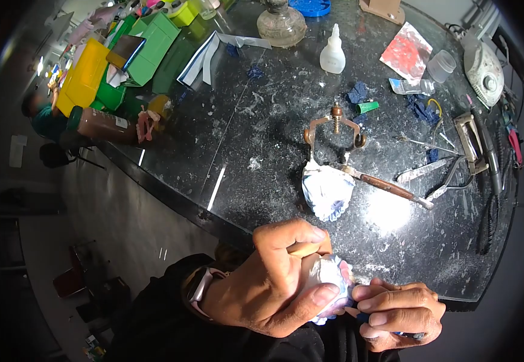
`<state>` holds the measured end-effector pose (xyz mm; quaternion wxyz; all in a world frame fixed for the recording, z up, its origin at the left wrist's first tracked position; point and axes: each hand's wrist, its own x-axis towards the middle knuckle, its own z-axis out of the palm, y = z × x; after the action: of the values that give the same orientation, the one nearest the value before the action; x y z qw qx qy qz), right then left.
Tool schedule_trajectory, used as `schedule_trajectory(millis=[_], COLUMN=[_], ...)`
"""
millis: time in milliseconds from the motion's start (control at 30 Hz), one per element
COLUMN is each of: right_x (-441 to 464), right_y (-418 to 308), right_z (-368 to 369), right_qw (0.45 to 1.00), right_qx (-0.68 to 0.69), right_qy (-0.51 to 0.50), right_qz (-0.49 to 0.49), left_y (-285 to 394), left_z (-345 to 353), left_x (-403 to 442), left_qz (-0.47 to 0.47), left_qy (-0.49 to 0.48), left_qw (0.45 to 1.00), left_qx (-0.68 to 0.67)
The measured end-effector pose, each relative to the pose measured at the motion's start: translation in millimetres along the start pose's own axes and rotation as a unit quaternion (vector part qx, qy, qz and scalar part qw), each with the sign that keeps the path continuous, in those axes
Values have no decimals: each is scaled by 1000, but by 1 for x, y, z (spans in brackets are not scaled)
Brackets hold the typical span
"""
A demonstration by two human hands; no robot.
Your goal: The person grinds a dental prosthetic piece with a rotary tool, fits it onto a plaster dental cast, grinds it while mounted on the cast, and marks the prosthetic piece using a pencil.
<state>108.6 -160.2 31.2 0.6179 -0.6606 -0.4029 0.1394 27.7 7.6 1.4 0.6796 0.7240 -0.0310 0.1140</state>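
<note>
Near the bottom centre, my left hand [280,277] is wrapped round a white, blue and pink dental cast [328,274]. My right hand [400,314] is closed at the cast's right side, its fingers pinching a small dark blue tool [361,315] whose tip is close to the cast; most of the tool is hidden by the fingers. Beyond my hands, a second white and blue cast [328,192] lies on the black table [244,163], at the foot of a brass articulator frame [336,123]. Beside it rests a knife with a brown handle [388,186].
Pliers [449,181], a metal holder [470,145] and a corded handpiece [488,151] lie at right. Farther back are a white dropper bottle [333,54], a glass burner [281,27] and a red-smeared tile [405,53]. A brown jar [102,123] and bins [153,48] stand left; another person [47,117] is beyond.
</note>
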Motion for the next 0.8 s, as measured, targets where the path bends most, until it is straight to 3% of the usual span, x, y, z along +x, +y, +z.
schedule_trajectory(millis=[533, 800], right_x=[-7, -6], right_y=[20, 23], right_z=[-8, -2], right_qw=[995, 987], right_qx=[52, 124], right_qy=[-29, 0], right_qz=[-85, -101], left_y=[2, -1], left_z=[0, 8], left_x=[2, -9], left_qz=[14, 28], left_qy=[-12, 39], left_qw=[1000, 999], left_qx=[-6, -14])
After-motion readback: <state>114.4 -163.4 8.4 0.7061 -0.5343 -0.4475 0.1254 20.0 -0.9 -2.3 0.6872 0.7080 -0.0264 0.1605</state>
